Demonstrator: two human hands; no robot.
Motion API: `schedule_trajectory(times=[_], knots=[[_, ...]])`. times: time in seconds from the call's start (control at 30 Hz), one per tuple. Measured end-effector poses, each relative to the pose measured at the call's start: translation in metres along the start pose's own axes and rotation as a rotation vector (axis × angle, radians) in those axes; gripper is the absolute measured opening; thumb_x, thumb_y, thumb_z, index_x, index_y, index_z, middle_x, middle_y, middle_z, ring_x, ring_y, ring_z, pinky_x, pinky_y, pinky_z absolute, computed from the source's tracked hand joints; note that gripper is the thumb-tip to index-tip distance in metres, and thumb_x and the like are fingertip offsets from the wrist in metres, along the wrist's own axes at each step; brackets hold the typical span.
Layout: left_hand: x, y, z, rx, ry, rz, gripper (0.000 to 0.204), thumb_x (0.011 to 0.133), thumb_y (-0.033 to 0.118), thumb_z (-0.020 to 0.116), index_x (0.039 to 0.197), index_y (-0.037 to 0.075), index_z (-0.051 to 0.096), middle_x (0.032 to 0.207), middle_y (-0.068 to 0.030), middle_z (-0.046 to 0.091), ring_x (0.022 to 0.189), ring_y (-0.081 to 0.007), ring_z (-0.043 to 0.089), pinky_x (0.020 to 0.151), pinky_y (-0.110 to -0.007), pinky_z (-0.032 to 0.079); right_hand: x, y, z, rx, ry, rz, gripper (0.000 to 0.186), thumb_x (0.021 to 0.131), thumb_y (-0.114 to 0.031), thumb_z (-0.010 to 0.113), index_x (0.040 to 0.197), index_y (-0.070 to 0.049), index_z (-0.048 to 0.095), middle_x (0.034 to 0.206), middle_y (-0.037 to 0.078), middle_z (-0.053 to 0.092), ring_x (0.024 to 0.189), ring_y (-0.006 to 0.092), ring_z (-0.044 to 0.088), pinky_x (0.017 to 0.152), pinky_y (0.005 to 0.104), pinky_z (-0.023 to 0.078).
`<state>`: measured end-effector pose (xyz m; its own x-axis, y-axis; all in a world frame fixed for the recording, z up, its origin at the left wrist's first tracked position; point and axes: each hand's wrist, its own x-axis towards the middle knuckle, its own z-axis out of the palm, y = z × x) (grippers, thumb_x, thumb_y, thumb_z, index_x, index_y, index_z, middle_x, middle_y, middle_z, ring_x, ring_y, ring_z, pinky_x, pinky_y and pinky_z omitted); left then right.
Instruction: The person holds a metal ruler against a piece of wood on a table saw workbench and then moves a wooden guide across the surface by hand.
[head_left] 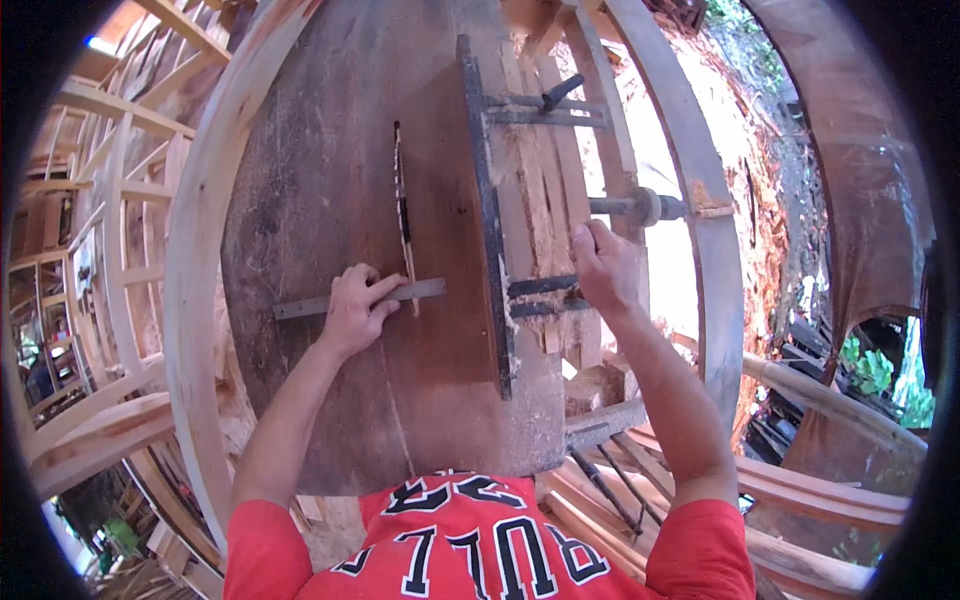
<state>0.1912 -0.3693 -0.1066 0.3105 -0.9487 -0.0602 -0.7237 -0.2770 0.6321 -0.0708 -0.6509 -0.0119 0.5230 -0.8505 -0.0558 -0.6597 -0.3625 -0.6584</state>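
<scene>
My left hand point(356, 308) pinches a flat grey metal ruler point(430, 289) against the worn wooden table top. The ruler lies crosswise, its right end just past the narrow slot with the saw blade point(402, 200) in it. A gap parts that end from the long dark fence point(484, 210), which stands upright on the table. My right hand point(606, 262) is closed beside the fence's nearer dark rail point(545, 297); whatever its fingers wrap is hidden. On the farther rail point(520, 110) a short dark handle point(563, 92) sticks up.
Right of the fence, sawdust-strewn wooden slats point(540, 190) and a metal shaft with a round collar point(652, 207) show. Wooden beams point(205, 250) frame both sides of the table. Stacked lumber point(820, 500) lies at the lower right, and a brown sheet point(870, 180) hangs at the far right.
</scene>
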Motion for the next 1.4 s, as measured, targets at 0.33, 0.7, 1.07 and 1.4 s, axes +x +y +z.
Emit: schedule_trajectory(times=[0.33,0.7,1.07,1.4], knots=[[0.003,0.004,0.005,-0.004,0.001,0.026,0.042,0.085,0.024,0.082,0.126,0.023,0.077,0.100,-0.0108,0.058,0.101,-0.0327,0.058,0.091,-0.046,0.044,-0.014,0.022,-0.015,-0.111,-0.002,-0.063,0.021,0.098,-0.023,0.067,0.107,-0.004,0.071,0.089,0.019,0.074,0.084,0.0384,0.074,0.075,0.0445,0.058],[0.000,-0.012,0.015,0.044,0.060,0.057,0.041,0.084,0.030,0.083,0.125,0.032,0.079,0.104,-0.0096,0.062,0.106,-0.0316,0.062,0.086,-0.049,0.047,-0.045,0.010,0.019,-0.295,0.130,0.076,0.029,0.090,-0.031,0.072,0.093,-0.002,0.068,0.083,0.022,0.071,0.082,0.0411,0.070,0.075,0.0519,0.054],[-0.004,-0.016,0.033,0.050,0.034,0.039,0.042,0.089,0.035,0.081,0.131,0.035,0.077,0.108,-0.0075,0.062,0.111,-0.0293,0.061,0.091,-0.049,0.045,-0.043,0.041,-0.022,-0.332,-0.215,-0.599,0.016,0.088,-0.023,0.070,0.082,-0.008,0.065,0.076,0.016,0.068,0.072,0.0380,0.069,0.074,0.0517,0.055],[0.005,-0.011,0.032,0.050,-0.006,0.014,0.042,0.090,0.036,0.080,0.132,0.037,0.076,0.115,-0.0079,0.064,0.118,-0.0292,0.060,0.096,-0.048,0.045,-0.060,0.124,-0.031,0.375,-0.182,0.766,0.065,0.096,-0.053,0.074,0.131,0.000,0.058,0.109,0.017,0.069,0.082,0.0281,0.068,0.070,0.0444,0.057]])
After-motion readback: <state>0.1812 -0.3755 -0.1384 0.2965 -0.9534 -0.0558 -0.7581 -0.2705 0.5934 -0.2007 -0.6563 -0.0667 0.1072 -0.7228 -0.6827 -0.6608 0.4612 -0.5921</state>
